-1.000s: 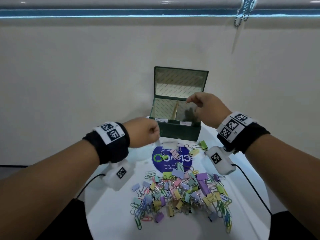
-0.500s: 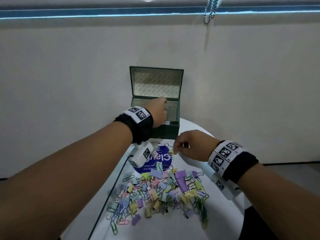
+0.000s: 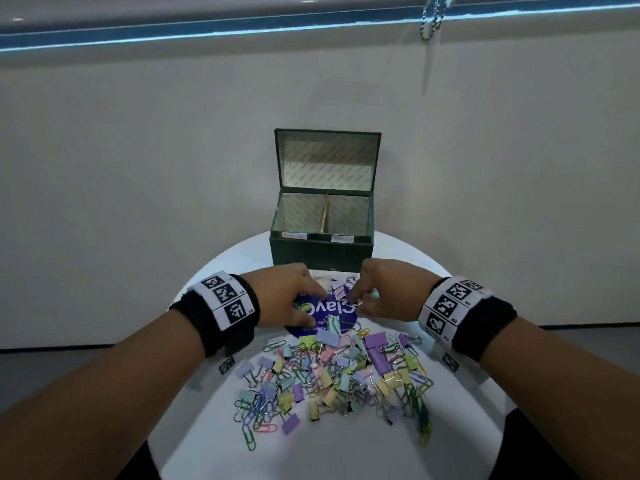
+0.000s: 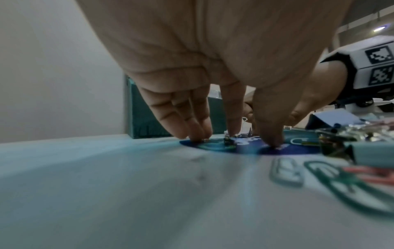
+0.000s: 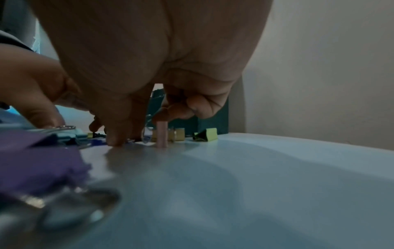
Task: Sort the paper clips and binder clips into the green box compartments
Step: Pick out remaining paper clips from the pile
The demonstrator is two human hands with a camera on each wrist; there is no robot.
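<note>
The open green box (image 3: 322, 254) stands at the far side of the round white table (image 3: 311, 452), with a divider between its two compartments. A pile of pastel binder clips and paper clips (image 3: 332, 372) lies nearer me. My left hand (image 3: 313, 306) points straight fingers (image 4: 198, 133) down onto the blue sticker (image 3: 332, 311), around a small green clip (image 4: 229, 142). My right hand (image 3: 356, 301) has its thumb (image 5: 115, 139) on the table beside a pink binder clip (image 5: 161, 134). Its outer fingers are curled, and any grip is hidden.
A pale wall rises right behind the box, and a bead chain (image 3: 431, 22) hangs at the upper right. A yellow-green binder clip (image 5: 208, 134) lies before the box, and a big purple one (image 5: 38, 160) lies close to my right wrist. Bare table surrounds the pile.
My left hand has come back from over the box and dropped onto the blue sticker. My right hand stays low at the clips near the sticker.
</note>
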